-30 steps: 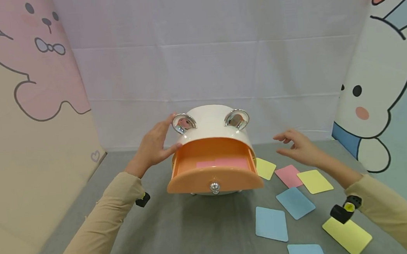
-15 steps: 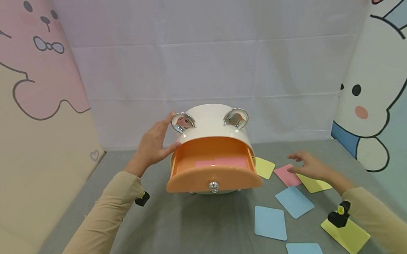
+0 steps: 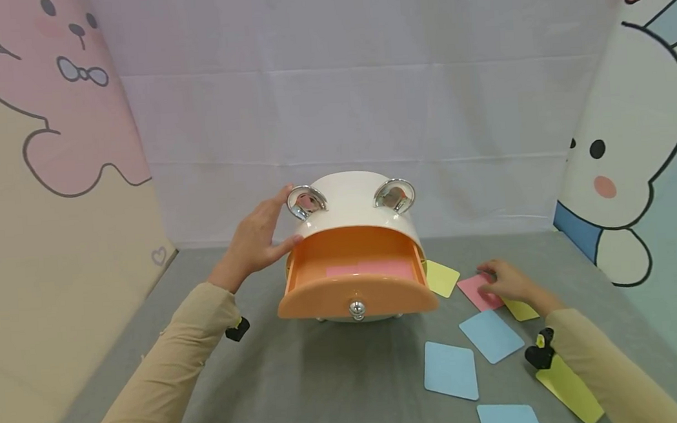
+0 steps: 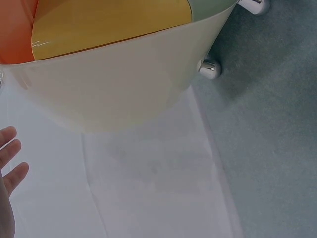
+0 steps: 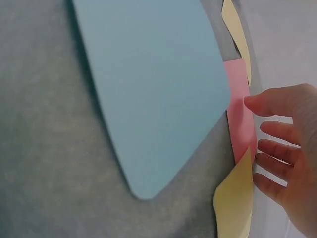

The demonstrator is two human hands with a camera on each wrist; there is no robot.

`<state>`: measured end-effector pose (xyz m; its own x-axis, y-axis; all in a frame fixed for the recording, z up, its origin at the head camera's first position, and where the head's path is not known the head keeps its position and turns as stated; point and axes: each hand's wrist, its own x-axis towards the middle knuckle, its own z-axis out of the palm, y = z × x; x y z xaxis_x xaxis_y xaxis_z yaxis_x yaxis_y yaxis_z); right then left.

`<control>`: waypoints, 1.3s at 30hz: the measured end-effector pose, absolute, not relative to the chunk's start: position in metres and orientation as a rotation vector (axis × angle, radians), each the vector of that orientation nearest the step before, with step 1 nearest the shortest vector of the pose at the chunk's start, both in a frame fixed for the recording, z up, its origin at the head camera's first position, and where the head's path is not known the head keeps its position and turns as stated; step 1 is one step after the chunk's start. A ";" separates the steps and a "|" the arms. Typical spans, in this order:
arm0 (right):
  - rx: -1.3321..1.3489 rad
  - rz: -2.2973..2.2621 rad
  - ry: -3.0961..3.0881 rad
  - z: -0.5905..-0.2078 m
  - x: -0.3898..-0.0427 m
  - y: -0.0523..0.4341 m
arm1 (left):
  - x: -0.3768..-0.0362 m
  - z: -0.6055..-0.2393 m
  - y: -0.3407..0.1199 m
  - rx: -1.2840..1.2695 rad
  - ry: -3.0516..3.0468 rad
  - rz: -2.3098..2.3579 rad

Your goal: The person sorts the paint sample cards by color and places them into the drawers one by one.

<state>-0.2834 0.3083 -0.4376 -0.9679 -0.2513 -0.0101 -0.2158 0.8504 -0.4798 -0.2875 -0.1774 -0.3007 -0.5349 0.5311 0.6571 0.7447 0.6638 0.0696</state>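
Glossy plastic drawer box [image 3: 353, 220], matt paper cards [image 3: 450, 371].

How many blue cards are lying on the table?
3. One blue card lies just before the right hand, a second lies nearer the camera, left of it, and a third is cut by the bottom edge. More may lie out of view.

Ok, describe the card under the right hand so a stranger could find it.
Start at the white box with the open orange drawer. Right of it, cards lie on the grey cloth. The right hand touches the pink card, the only pink one outside the drawer.
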 end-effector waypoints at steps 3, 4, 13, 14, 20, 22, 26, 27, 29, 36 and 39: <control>-0.370 -0.736 2.957 -0.440 -0.285 0.309 | -0.288 -0.302 -0.178 -0.978 -2.267 -0.464; -0.376 -0.740 2.958 -0.440 -0.286 0.309 | -0.288 -0.302 -0.178 -0.979 -2.268 -0.467; -0.466 -0.792 2.936 -0.435 -0.288 0.314 | -0.288 -0.299 -0.177 -1.002 -2.275 -0.466; -0.476 -0.807 2.932 -0.433 -0.288 0.315 | -0.288 -0.299 -0.177 -1.003 -2.275 -0.466; -0.550 -0.876 2.895 -0.413 -0.287 0.318 | -0.289 -0.300 -0.178 -0.995 -2.286 -0.463; -0.550 -0.876 2.881 -0.407 -0.287 0.318 | -0.289 -0.300 -0.178 -0.992 -2.290 -0.461; -0.554 -0.862 2.870 -0.394 -0.284 0.318 | -0.289 -0.300 -0.178 -0.986 -2.294 -0.455; -0.557 -0.854 2.877 -0.391 -0.283 0.318 | -0.290 -0.300 -0.178 -0.985 -2.293 -0.454; -0.595 -0.847 2.901 -0.384 -0.281 0.318 | -0.290 -0.301 -0.178 -0.987 -2.288 -0.457; -0.688 -0.851 3.004 -0.358 -0.276 0.320 | -0.291 -0.301 -0.178 -0.997 -2.268 -0.459; -0.698 -0.828 3.073 -0.344 -0.274 0.320 | -0.291 -0.301 -0.178 -0.997 -2.267 -0.462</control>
<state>-0.2739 0.3201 -0.3444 -0.9019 -0.3730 0.2179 -0.4320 0.7799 -0.4530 -0.2909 -0.1783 -0.3011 -0.5287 0.5390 0.6557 0.7525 0.6551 0.0682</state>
